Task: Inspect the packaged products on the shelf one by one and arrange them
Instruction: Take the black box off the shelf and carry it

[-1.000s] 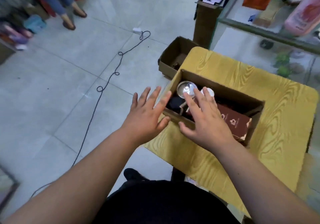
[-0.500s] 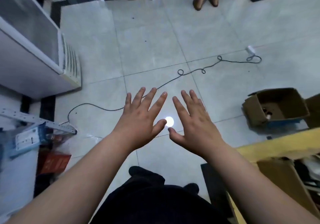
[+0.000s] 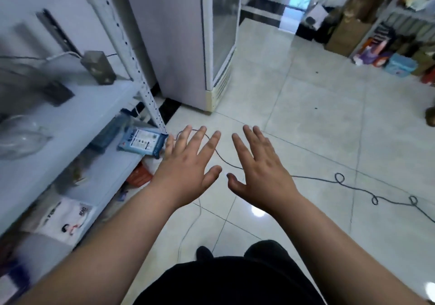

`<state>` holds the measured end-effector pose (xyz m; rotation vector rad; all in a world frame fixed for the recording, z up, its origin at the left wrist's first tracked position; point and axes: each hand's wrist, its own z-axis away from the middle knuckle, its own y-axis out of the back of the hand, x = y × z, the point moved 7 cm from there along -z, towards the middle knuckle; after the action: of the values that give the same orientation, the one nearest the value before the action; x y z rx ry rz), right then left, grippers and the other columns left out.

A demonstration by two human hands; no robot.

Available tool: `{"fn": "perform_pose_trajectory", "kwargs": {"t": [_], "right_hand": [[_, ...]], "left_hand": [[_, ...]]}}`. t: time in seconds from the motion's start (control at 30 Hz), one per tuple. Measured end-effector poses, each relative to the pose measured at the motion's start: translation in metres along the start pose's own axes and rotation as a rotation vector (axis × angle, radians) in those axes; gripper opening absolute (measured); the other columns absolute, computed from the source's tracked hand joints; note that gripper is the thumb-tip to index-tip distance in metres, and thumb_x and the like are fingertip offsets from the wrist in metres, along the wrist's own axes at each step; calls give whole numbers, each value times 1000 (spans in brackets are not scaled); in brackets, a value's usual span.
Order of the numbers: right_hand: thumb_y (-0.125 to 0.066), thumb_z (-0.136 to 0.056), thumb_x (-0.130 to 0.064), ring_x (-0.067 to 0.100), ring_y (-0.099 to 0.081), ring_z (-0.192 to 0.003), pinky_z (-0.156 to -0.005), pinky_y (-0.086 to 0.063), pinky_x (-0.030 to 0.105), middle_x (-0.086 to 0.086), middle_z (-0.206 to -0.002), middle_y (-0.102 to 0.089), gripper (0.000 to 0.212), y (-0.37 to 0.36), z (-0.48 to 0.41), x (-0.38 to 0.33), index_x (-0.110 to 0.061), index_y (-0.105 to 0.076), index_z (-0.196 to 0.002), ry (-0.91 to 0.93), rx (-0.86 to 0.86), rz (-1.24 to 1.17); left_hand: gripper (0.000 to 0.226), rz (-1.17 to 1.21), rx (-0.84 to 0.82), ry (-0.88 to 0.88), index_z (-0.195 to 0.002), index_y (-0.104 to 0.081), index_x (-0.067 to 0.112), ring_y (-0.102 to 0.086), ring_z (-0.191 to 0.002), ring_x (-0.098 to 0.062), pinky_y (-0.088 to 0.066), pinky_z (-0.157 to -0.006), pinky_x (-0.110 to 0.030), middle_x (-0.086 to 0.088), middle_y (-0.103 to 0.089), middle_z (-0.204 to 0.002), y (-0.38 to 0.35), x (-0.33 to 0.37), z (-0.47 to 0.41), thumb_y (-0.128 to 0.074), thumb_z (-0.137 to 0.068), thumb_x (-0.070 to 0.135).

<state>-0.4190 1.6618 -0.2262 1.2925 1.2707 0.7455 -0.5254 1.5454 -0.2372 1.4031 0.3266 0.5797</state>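
While the left hand [image 3: 186, 170] and right hand [image 3: 261, 170] hover with fingers [image 3: 200, 139] spread and empty, the blue pack [image 3: 141, 143] lies left of centre on the shelf [image 3: 77, 116] edge. It looks light, soft and slick, so a grip across its long edges seems best.

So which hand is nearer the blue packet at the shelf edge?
Left. The left hand sits just right of the blue packet, little finger close to its corner; the right hand is farther right, over the floor.
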Motion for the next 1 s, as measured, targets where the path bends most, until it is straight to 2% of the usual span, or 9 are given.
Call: {"fn": "perform_pose_trajectory", "kwargs": {"t": [0.17,0.33,0.5,0.57,0.63,0.77,0.83,1.0], "right_hand": [[-68,-88,-42,41,-23,-154,-122,-27,53,24,-164,-29,83,-26,-72,-47,-6,-36,-156,214,-72,-17],[-45,-89,-49,41,-28,-152,-120,-31,56,24,-162,-34,80,-46,-147,-85,-4,-39,-155,414,-127,-87],[-40,-91,-54,39,-23,-155,-124,-27,53,22,-164,-30,80,-51,-228,-120,-7,-38,-156,648,-162,-110],[-44,-91,-52,40,-22,-155,-123,-27,54,22,-164,-29,79,-46,-261,-132,-8,-36,-156,740,-172,-97],[-57,-89,-47,42,-27,-153,-122,-27,54,23,-162,-33,78,-36,-296,-145,-7,-39,-154,826,-153,-109],[-67,-84,-39,45,-32,-150,-120,-30,56,26,-160,-35,80,-18,-353,-184,-3,-43,-151,970,-105,-164],[-69,-85,-40,43,-29,-151,-121,-24,53,25,-161,-32,81,-13,-373,-203,-4,-41,-153,1033,-107,-167],[-64,-93,-41,37,-10,-158,-125,-7,45,19,-168,-17,82,-8,-397,-250,-10,-28,-160,1177,-137,-172]], "left_hand": [[74,2,64,211,-159,13,37,7,-157,-31,3,-123,-56,-4,2,-172,20,-76,5,-1,-93,67],[77,35,128,449,-158,15,40,11,-157,-29,4,-124,-56,0,3,-172,41,-133,9,-1,-89,69],[77,26,130,684,-155,24,41,17,-156,-26,5,-125,-56,4,12,-171,63,-181,0,3,-87,70],[75,9,140,783,-156,22,40,16,-156,-26,4,-125,-55,2,10,-171,75,-197,-7,2,-89,69],[77,-6,200,854,-158,15,40,8,-157,-29,1,-126,-55,-1,0,-172,91,-210,-12,1,-89,71],[72,-49,319,960,-161,-12,31,-24,-152,-40,-20,-118,-64,-11,-32,-164,122,-234,-14,-20,-98,65],[74,-40,336,1046,-162,-16,29,-23,-153,-40,-20,-119,-64,-12,-31,-164,132,-247,-10,-21,-96,62],[74,-31,450,1186,-163,-11,34,-6,-157,-33,-7,-125,-58,-6,-19,-169,153,-269,16,-20,-94,62]]}}
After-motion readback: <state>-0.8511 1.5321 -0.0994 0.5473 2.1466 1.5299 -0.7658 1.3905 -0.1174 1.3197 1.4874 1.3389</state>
